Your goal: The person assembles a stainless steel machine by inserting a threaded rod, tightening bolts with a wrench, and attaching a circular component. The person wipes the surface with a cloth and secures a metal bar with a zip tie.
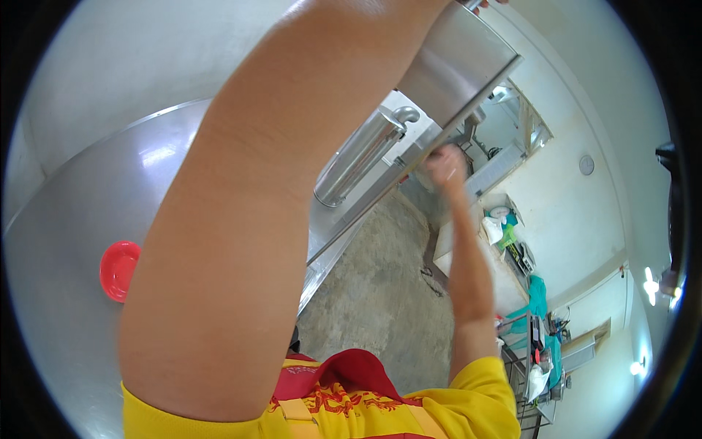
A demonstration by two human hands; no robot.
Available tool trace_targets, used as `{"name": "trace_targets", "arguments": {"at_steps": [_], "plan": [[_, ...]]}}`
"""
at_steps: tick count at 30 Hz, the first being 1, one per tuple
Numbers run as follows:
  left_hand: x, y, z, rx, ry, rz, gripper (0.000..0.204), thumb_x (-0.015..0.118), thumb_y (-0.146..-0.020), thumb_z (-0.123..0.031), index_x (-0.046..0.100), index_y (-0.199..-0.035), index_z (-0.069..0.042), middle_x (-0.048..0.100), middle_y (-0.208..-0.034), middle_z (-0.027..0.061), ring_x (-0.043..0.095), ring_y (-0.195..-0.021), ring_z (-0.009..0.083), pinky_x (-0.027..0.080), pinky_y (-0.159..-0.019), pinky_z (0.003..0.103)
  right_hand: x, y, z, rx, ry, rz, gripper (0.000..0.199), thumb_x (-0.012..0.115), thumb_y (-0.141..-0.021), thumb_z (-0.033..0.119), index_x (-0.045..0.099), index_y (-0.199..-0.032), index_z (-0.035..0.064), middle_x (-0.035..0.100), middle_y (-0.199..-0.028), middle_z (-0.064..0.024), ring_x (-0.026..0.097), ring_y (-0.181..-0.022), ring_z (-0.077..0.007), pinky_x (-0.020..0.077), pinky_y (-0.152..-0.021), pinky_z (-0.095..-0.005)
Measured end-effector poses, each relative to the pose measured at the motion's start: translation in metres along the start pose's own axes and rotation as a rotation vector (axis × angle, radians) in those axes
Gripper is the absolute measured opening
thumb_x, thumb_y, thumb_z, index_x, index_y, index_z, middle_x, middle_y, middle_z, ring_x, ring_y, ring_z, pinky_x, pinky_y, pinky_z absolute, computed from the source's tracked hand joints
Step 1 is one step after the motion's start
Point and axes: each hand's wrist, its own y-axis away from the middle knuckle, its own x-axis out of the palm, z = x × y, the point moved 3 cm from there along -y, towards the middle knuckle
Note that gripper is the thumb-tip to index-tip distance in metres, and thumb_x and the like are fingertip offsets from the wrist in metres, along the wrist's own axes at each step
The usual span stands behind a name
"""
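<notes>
Across the middle of the view rises my left arm, large and close. Only some fingers of my left hand (482, 4) show at the top edge, curled by a silvery part at the upper end of a stainless steel panel (464, 62); what they grip is mostly cut off. My right hand (447, 167), on its outstretched arm, is at the panel's long lower edge. Motion blurs its fingers, so its hold cannot be made out. Between my left arm and the panel sits a shiny metal cylinder (362, 157) with a bent pipe at its top end.
A red plastic bowl (117, 271) rests on the steel table (58, 219) at left, partly behind my arm. Concrete floor (365, 307) lies below. Along the right wall are a counter (482, 263) with a scale and bags, and a cluttered metal rack (518, 358).
</notes>
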Motion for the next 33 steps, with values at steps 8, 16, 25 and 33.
{"name": "trace_targets", "arguments": {"at_steps": [8,16,25,33], "plan": [[0.000,-0.014,-0.006,0.290,-0.596,0.126,0.036,0.061,-0.093,-0.034,0.075,-0.105,-0.003,0.074,-0.102,0.0144,0.070,-0.079,0.0225,0.056,-0.071,0.040,-0.164,0.193,0.239,-0.427,0.354,-0.243,0.034,0.084,-0.069,0.011,0.071,-0.100,0.0085,0.072,-0.087,-0.0076,0.068,-0.070,-0.0272,0.0536,-0.070,-0.0379],[-0.014,-0.040,-0.015,0.467,-0.850,0.057,0.046,0.066,-0.092,-0.045,0.074,-0.110,-0.003,0.075,-0.103,0.0107,0.070,-0.094,0.0244,0.054,-0.085,0.041,-0.304,0.015,0.215,-0.217,0.612,-0.626,0.036,0.074,-0.092,0.035,0.072,-0.124,0.0176,0.075,-0.112,-0.0049,0.070,-0.105,-0.0203,0.0527,-0.098,-0.0303],[-0.017,0.022,-0.009,0.178,-0.747,0.055,0.066,0.074,-0.083,-0.061,0.074,-0.112,-0.002,0.075,-0.103,0.0133,0.069,-0.089,0.0266,0.054,-0.083,0.041,-0.326,0.007,0.178,-0.468,0.577,-0.362,0.049,0.070,-0.093,0.050,0.068,-0.135,0.0249,0.070,-0.130,-0.0080,0.067,-0.119,-0.0278,0.0517,-0.107,-0.0407],[-0.036,0.077,-0.026,0.204,-0.761,-0.046,0.062,0.071,-0.086,-0.057,0.072,-0.099,0.004,0.075,-0.098,0.0173,0.071,-0.086,0.0296,0.056,-0.079,0.043,-0.326,0.064,0.174,-0.300,0.401,-0.237,0.056,0.077,-0.085,0.049,0.070,-0.130,0.0155,0.070,-0.123,-0.0110,0.066,-0.113,-0.0263,0.0477,-0.105,-0.0362]]}}
